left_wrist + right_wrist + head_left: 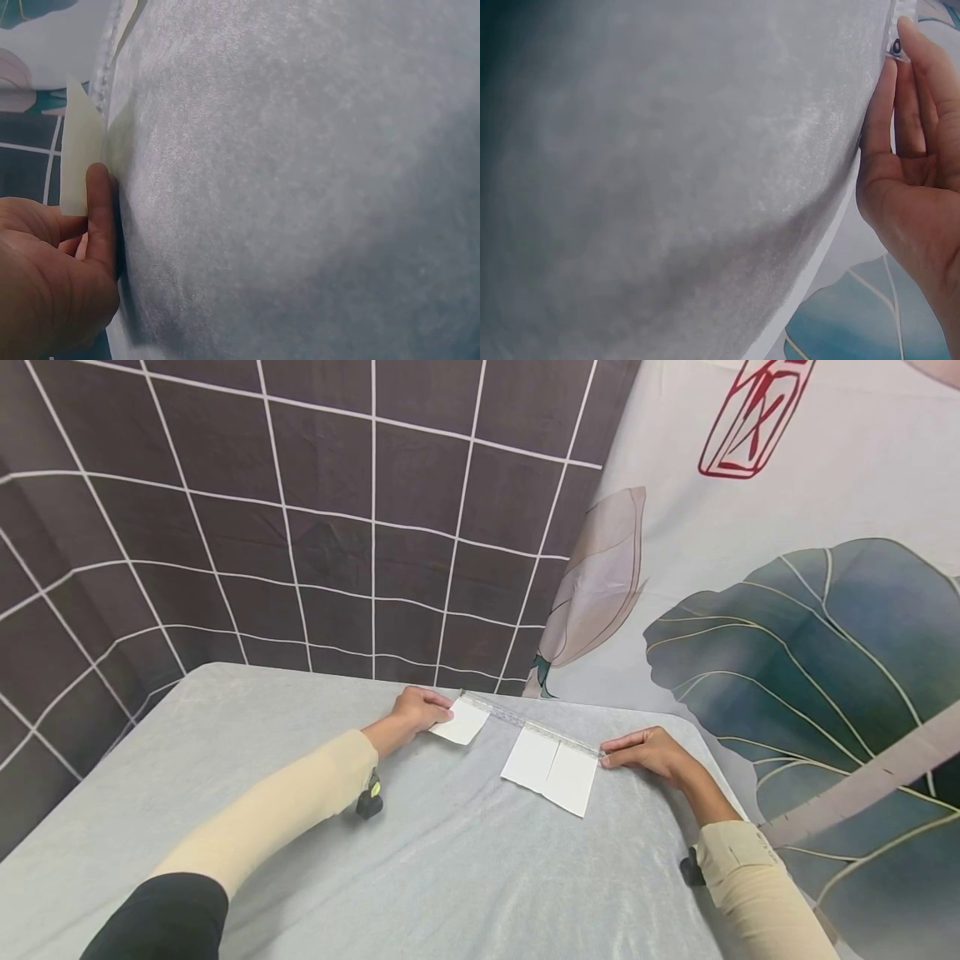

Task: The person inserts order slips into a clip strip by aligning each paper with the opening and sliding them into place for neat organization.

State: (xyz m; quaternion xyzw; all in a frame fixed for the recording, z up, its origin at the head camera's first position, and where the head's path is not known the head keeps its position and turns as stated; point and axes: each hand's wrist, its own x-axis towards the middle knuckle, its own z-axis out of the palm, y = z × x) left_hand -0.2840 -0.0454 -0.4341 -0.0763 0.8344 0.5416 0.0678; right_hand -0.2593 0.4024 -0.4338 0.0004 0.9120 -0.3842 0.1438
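A clear plastic ruler (510, 716) lies slantwise near the far edge of the bed-like surface. My left hand (420, 710) pinches a small white piece of paper (463, 723) between thumb and fingers, beside the ruler's left end. In the left wrist view that paper (81, 150) tilts up from the cloth. With thumb and fingertips, my right hand (648, 752) holds the ruler's right end, whose tip (897, 41) shows in the right wrist view. A larger white paper (551, 770), with a line down it, lies along the ruler's near side by the right hand.
Pale grey plush cloth (420, 868) covers the surface. Behind it hangs a dark grid-patterned curtain (330, 543); a leaf-printed white cloth (787, 643) hangs on the right. Both wrists carry small black devices, one (369, 797) visible under the left sleeve.
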